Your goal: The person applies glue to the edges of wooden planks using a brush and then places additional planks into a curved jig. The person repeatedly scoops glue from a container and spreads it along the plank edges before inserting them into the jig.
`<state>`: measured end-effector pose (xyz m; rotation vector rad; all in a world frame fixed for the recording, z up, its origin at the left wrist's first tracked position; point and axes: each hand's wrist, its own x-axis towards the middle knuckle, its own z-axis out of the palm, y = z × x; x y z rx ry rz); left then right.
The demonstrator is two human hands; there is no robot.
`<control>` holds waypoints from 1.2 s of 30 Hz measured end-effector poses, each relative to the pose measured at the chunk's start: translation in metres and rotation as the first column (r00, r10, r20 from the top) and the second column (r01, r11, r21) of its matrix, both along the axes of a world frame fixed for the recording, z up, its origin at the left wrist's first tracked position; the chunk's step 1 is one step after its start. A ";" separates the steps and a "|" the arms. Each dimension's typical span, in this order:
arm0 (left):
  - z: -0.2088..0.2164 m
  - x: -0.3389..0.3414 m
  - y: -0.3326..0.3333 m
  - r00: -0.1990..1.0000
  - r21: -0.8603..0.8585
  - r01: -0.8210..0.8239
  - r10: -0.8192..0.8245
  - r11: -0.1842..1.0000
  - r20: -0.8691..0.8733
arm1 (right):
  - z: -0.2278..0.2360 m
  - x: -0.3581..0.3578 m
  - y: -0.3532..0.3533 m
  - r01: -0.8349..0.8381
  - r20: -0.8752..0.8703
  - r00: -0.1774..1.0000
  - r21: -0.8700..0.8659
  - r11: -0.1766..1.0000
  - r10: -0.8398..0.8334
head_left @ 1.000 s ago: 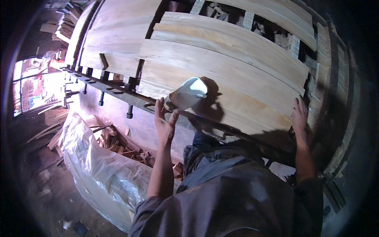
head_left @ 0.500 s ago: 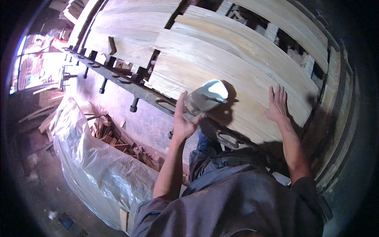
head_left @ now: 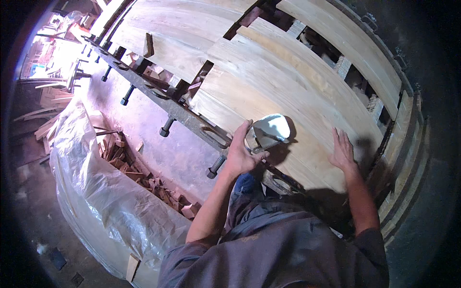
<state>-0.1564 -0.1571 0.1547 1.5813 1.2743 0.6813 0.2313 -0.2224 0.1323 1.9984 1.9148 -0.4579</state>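
— Left hand?
— Left hand (head_left: 242,153) closed about the base of the white-mouthed cup (head_left: 269,132), thumb one side, fingers the other; cup mouth lies toward two o'clock from it, by the near edge of the pale boards (head_left: 269,81).
— Right hand (head_left: 342,151)?
— Three o'clock from the left; open, fingers extended over the boards; contact, cannot tell.
— Surrounds?
— Bolted metal bar (head_left: 180,111) running toward ten o'clock; plastic sheet (head_left: 96,187) at eight, wood scraps (head_left: 153,187) beside it.
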 end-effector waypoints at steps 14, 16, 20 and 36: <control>-0.008 -0.040 -0.007 0.993 0.024 0.115 -0.114 0.993 -0.023 | -0.031 0.137 0.106 0.449 -0.334 0.868 0.207 0.869 -0.368; -0.010 -0.030 -0.005 0.996 0.040 0.091 -0.092 0.995 0.016 | -0.027 0.149 0.117 0.419 -0.311 0.872 0.078 0.904 -0.378; -0.026 -0.027 -0.007 0.993 -0.036 0.040 -0.035 0.999 0.115 | -0.079 0.216 0.113 0.185 -0.105 0.979 0.127 0.975 -0.172; -0.018 0.072 0.155 0.547 -0.731 0.251 0.530 0.635 0.648 | 0.121 0.092 0.120 0.346 -0.616 0.700 -0.150 0.926 -0.361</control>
